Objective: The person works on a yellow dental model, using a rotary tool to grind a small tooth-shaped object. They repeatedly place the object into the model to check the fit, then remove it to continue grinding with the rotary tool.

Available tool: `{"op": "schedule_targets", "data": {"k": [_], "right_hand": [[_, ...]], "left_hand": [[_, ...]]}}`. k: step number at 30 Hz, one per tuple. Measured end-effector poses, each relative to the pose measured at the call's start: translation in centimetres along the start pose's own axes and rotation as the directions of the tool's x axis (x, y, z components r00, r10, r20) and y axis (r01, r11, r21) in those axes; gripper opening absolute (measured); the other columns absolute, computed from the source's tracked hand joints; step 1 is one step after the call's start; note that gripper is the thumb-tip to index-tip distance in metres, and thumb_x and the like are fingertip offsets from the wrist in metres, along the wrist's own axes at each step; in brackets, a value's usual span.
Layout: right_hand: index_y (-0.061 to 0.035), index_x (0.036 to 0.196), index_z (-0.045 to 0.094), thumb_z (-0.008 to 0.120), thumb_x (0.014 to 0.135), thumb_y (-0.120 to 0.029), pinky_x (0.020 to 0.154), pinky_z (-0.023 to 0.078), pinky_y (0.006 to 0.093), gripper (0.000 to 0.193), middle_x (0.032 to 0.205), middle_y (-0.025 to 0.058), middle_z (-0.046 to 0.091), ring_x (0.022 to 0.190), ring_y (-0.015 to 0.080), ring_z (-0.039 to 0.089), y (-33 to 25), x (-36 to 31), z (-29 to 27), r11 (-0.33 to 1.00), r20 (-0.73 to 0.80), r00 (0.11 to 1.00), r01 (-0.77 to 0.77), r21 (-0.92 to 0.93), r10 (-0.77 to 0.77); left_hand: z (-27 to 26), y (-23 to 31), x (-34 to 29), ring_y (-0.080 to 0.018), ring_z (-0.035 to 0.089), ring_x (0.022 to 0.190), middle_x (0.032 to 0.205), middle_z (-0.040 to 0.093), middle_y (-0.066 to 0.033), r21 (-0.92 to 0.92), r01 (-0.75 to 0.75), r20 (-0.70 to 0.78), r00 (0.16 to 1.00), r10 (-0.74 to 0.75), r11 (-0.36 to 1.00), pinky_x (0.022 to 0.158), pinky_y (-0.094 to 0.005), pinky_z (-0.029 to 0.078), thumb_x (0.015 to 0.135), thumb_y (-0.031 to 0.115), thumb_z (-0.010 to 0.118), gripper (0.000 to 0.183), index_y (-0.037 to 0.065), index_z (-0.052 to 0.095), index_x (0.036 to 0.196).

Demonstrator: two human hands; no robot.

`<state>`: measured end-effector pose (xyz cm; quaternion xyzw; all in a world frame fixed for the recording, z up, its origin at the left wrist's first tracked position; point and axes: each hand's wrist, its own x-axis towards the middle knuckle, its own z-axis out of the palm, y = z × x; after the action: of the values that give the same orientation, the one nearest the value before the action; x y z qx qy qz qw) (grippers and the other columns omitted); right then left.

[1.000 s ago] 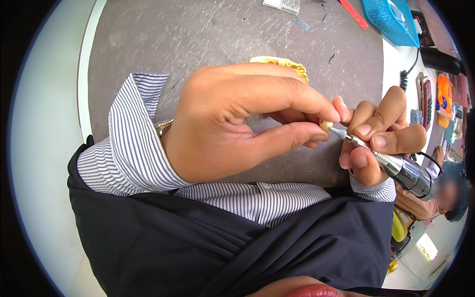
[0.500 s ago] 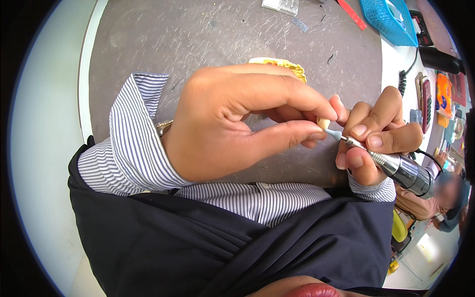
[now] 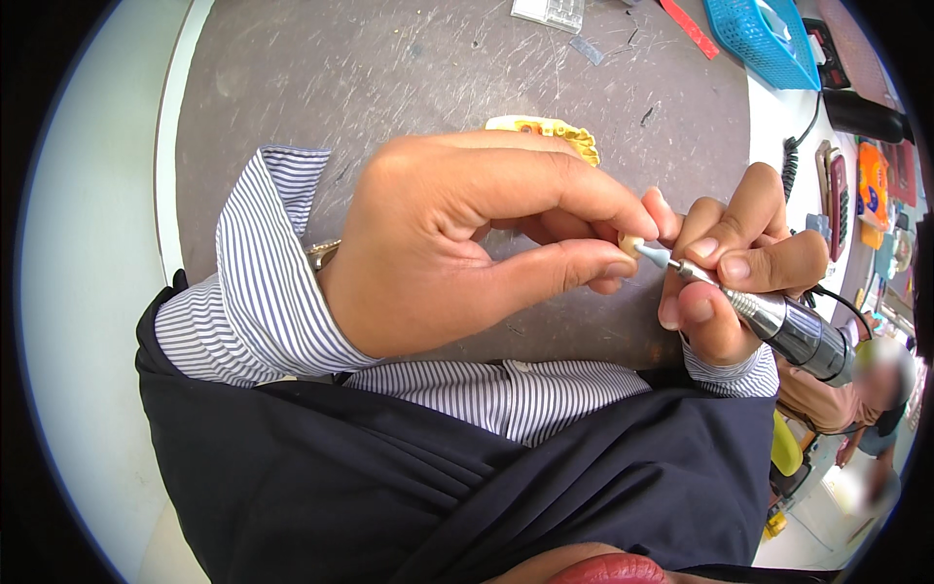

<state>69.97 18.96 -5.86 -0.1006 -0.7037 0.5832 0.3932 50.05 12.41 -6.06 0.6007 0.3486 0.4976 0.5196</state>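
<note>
Between thumb and forefinger, my left hand [image 3: 477, 234] pinches a small cream-coloured dental crown [image 3: 630, 242]. My right hand [image 3: 735, 263] is wrapped round a silver and dark rotary handpiece [image 3: 793, 328]. A pale blue, cone-shaped polishing tip [image 3: 653, 256] sits at the handpiece's front end and appears to touch the crown. Just beyond my left hand, a yellow dental model [image 3: 555, 128] lies on the brown work mat, partly covered by my fingers.
A blue plastic basket [image 3: 764, 44] stands at the far right, with a red strip [image 3: 689, 29] beside it. A clear box [image 3: 548, 13] lies at the far edge. Black coiled cord [image 3: 792, 161] runs along the right side. Another person [image 3: 827, 394] sits beyond, on the right.
The polishing tip has shifted slightly left and up against the crown, which has turned a little in my left fingers. Both hands keep their grips. The person at right has moved slightly.
</note>
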Motion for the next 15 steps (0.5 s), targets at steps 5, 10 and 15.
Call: {"op": "schedule_targets", "data": {"k": [5,10,15], "right_hand": [[-0.0094,0.088,0.044,0.066,0.074,-0.001,0.087,0.049,0.0368,0.027,0.087,0.0099,0.045,0.059,0.0110,0.054,0.2,-1.0,-1.3,1.000,0.003,1.000,0.007,0.009,-0.007],[-0.0094,0.087,0.044,0.067,0.073,-0.002,0.085,0.050,0.0365,0.027,0.086,0.0098,0.045,0.058,0.0115,0.054,0.2,-1.5,-1.7,1.000,0.003,1.000,-0.008,-0.015,0.008],[-0.0096,0.088,0.045,0.066,0.075,-0.004,0.088,0.049,0.0393,0.025,0.085,0.0087,0.044,0.052,0.0092,0.050,0.2,-2.2,-2.0,0.999,-0.044,0.999,-0.031,0.012,0.031]], "left_hand": [[1.4,-0.7,0.5,-0.0217,0.064,0.082,0.095,0.058,-0.0178,-0.004,0.019,-0.002,1.000,-0.019,1.000,0.072,-0.0276,0.055,0.077,-0.010,0.059,0.022,-0.007,0.058,0.098],[1.9,-1.0,0.7,-0.0216,0.064,0.082,0.096,0.058,-0.0179,-0.017,0.022,-0.003,1.000,-0.022,1.000,0.072,-0.0275,0.055,0.077,-0.011,0.059,0.022,-0.007,0.057,0.098],[2.6,-1.5,1.0,-0.0213,0.064,0.081,0.095,0.058,-0.0178,-0.008,0.010,-0.009,1.000,-0.010,1.000,0.071,-0.0271,0.055,0.076,-0.011,0.059,0.022,-0.007,0.057,0.098]]}}
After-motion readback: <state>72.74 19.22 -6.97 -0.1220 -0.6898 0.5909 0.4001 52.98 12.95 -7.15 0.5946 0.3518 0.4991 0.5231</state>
